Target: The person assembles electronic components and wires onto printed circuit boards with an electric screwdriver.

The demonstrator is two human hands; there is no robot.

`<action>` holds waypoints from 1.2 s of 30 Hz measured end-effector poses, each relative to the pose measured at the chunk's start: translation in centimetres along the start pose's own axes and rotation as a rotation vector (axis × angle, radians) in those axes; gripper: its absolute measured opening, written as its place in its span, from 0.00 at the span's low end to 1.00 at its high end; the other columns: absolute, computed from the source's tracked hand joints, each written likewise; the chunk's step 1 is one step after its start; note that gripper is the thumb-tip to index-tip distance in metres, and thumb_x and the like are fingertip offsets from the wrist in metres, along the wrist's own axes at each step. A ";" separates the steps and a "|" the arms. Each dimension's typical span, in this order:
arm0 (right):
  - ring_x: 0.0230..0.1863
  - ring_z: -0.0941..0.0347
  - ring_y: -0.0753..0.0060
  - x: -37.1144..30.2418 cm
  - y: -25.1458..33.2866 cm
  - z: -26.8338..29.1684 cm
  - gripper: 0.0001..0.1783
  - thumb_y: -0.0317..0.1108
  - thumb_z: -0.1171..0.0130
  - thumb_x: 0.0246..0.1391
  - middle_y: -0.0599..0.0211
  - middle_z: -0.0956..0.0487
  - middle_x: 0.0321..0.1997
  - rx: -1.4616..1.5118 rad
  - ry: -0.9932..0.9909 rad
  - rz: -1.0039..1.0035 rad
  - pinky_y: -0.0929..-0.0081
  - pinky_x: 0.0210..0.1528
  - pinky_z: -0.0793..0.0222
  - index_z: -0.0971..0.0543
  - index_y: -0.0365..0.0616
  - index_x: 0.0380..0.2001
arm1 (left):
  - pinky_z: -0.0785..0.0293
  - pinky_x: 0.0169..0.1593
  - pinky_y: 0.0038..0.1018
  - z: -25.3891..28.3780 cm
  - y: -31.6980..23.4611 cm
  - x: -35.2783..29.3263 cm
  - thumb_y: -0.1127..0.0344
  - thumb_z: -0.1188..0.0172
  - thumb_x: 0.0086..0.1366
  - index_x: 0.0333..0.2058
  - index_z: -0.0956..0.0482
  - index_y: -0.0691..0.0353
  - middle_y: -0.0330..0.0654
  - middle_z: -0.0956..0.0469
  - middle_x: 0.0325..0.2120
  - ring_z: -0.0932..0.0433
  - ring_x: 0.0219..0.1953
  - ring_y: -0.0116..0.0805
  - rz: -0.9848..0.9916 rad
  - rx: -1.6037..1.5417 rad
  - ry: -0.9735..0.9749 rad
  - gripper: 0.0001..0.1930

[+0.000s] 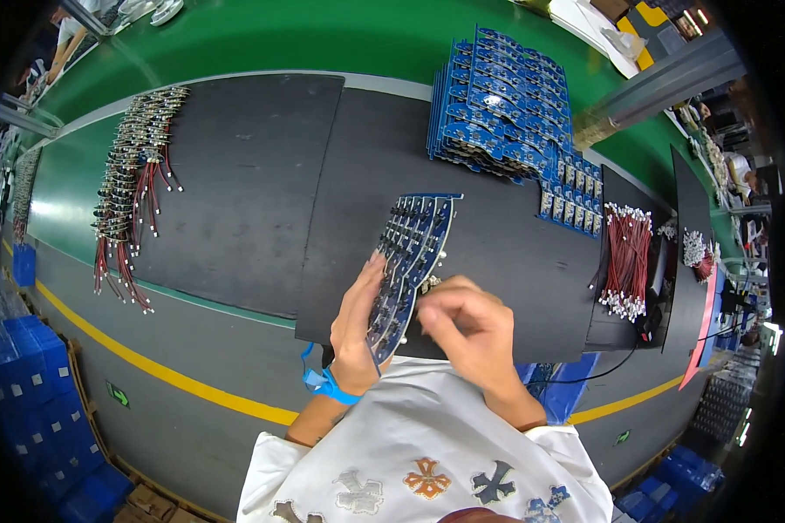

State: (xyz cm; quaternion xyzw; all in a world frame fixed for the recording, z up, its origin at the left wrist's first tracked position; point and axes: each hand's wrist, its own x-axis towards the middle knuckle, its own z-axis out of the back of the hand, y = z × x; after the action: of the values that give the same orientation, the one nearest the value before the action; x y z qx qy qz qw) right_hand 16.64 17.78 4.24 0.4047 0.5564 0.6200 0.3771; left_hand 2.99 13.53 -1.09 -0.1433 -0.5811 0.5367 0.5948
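Note:
My left hand (358, 324) holds a blue circuit-board panel (414, 253) by its left edge, tilted up over the black mat. Several small black components sit on the panel's face. My right hand (467, 329) is at the panel's lower right edge with its fingers pinched together, touching the board; whether it grips a small part there I cannot tell. A blue wrist strap (327, 383) is around my left wrist.
A stack of blue circuit-board panels (501, 105) lies at the back of the black mat (262, 174). Red wire bundles (628, 257) lie at the right, finished wired parts (131, 183) in a row at the left. Blue crates (35, 392) stand on the floor.

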 end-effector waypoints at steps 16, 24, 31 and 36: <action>0.24 0.28 0.78 -1.5 2.1 -1.8 0.03 0.19 0.49 0.51 0.64 0.25 0.26 0.437 0.143 -0.312 0.83 0.26 0.31 0.30 0.33 0.30 | 0.51 0.59 0.51 0.9 0.3 0.2 0.67 0.39 0.52 0.51 0.37 0.71 0.57 0.35 0.52 0.39 0.57 0.54 -0.028 -0.210 0.044 0.28; 0.23 0.29 0.80 -2.4 2.6 -2.1 0.04 0.19 0.48 0.50 0.65 0.27 0.25 0.213 0.043 -0.284 0.83 0.27 0.31 0.32 0.33 0.29 | 0.57 0.62 0.49 0.2 1.1 0.8 0.61 0.41 0.54 0.55 0.42 0.68 0.56 0.42 0.57 0.46 0.61 0.54 -0.101 -0.195 0.036 0.32; 0.30 0.27 0.78 -2.3 2.8 -2.4 0.06 0.18 0.45 0.47 0.63 0.26 0.29 0.143 0.134 -0.190 0.80 0.35 0.28 0.30 0.32 0.30 | 0.55 0.61 0.50 0.0 0.8 0.6 0.62 0.42 0.54 0.55 0.43 0.69 0.58 0.42 0.56 0.46 0.60 0.55 -0.101 -0.504 0.119 0.33; 0.32 0.28 0.79 -1.7 3.2 -2.7 0.04 0.18 0.46 0.49 0.66 0.25 0.30 0.064 0.258 -0.099 0.81 0.36 0.30 0.28 0.32 0.30 | 0.41 0.56 0.46 0.0 1.8 -0.8 0.67 0.42 0.54 0.50 0.35 0.71 0.64 0.38 0.52 0.37 0.55 0.58 -0.119 -0.308 0.033 0.25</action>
State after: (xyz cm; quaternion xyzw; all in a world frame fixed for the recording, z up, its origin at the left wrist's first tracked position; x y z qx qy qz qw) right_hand 14.78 14.92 7.15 0.3056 0.6392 0.6292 0.3195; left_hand 2.37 13.57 -2.91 -0.2069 -0.6540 0.4029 0.6060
